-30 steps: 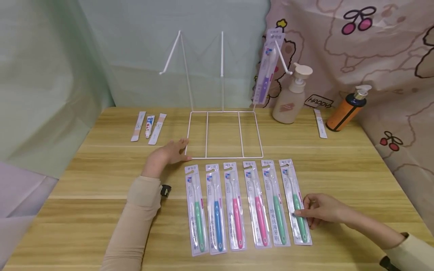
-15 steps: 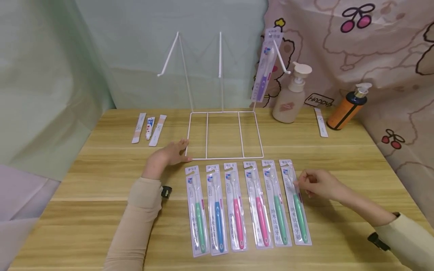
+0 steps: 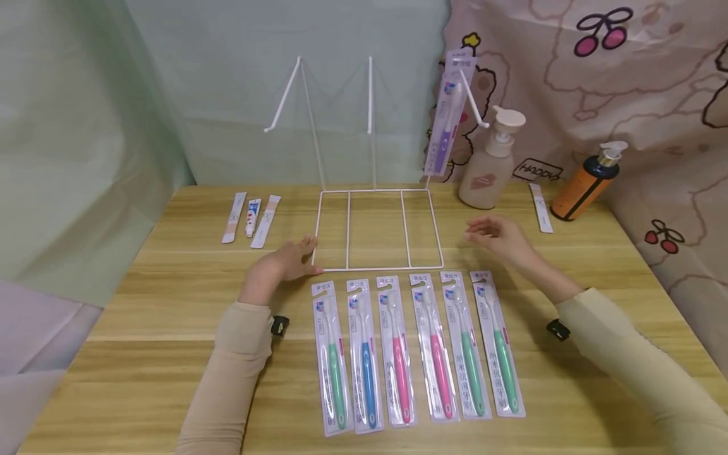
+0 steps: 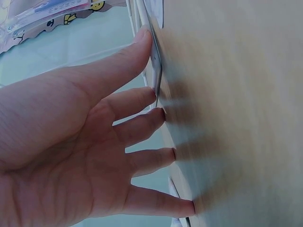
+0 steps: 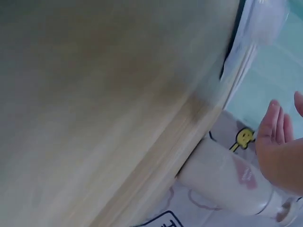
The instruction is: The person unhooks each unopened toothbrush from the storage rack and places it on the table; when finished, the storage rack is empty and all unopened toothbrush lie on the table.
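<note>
My left hand (image 3: 282, 265) lies flat on the table with straight fingers (image 4: 142, 127) pressing against the front left corner of a white wire rack (image 3: 378, 227). My right hand (image 3: 493, 235) hovers empty and relaxed just right of the rack's base, above the row of toothbrush packs. Several packaged toothbrushes (image 3: 415, 347) lie side by side in front of the rack, green, blue and pink. One purple toothbrush pack (image 3: 445, 120) hangs from the rack's right hook. In the right wrist view my right fingers (image 5: 277, 127) show near the cream bottle (image 5: 227, 182).
A cream pump bottle (image 3: 491, 161) and an orange pump bottle (image 3: 586, 183) stand at the back right, with a thin white strip (image 3: 540, 207) between them. Three small packets (image 3: 250, 218) lie at the back left. Cloth backdrops enclose the wooden table (image 3: 170, 354).
My right hand left the rightmost green toothbrush pack, which stays on the table, and moved up and away to beside the rack's base. The left hand has stayed at the rack corner.
</note>
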Demonstrator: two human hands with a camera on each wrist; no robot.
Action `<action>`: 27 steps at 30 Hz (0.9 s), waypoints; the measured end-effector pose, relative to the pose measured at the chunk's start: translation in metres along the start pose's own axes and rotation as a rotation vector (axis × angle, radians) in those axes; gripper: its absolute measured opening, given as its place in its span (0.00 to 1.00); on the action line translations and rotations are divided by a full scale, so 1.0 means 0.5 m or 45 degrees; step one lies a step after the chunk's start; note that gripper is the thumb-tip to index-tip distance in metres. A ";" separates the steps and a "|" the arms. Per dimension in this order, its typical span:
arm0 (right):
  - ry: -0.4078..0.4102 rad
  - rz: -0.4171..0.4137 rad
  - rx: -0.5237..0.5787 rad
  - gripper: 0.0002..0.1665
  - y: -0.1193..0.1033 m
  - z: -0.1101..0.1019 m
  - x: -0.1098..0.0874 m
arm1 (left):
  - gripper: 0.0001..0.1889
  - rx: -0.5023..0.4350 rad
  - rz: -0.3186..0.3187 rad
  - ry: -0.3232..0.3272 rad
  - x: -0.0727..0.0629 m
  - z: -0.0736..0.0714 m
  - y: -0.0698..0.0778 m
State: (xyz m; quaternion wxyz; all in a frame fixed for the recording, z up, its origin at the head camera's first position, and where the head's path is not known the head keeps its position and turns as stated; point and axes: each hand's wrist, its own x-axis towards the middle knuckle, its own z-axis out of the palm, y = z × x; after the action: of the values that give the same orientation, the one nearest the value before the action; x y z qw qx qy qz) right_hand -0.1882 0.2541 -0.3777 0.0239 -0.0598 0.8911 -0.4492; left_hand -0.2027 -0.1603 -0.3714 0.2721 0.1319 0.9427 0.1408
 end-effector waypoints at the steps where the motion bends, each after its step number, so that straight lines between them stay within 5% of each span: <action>1: 0.036 0.006 0.022 0.25 -0.001 0.001 0.013 | 0.41 -0.003 0.003 -0.003 -0.001 -0.001 0.000; 11: 0.180 0.060 0.321 0.30 -0.044 0.012 0.140 | 0.40 0.005 0.012 0.003 -0.001 0.001 -0.003; 19: 0.317 0.118 0.274 0.33 -0.082 0.018 0.221 | 0.41 0.006 0.007 0.014 -0.002 0.003 -0.001; 27: 0.435 0.161 0.164 0.34 -0.121 0.037 0.251 | 0.41 0.006 -0.015 0.006 0.004 0.005 -0.006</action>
State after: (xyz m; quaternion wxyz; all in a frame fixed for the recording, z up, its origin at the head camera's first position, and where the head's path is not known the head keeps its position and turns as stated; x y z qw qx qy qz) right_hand -0.3058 0.1878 -0.3386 -0.0958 0.0751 0.8536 -0.5065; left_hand -0.2038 -0.1617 -0.3752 0.2703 0.1267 0.9445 0.1373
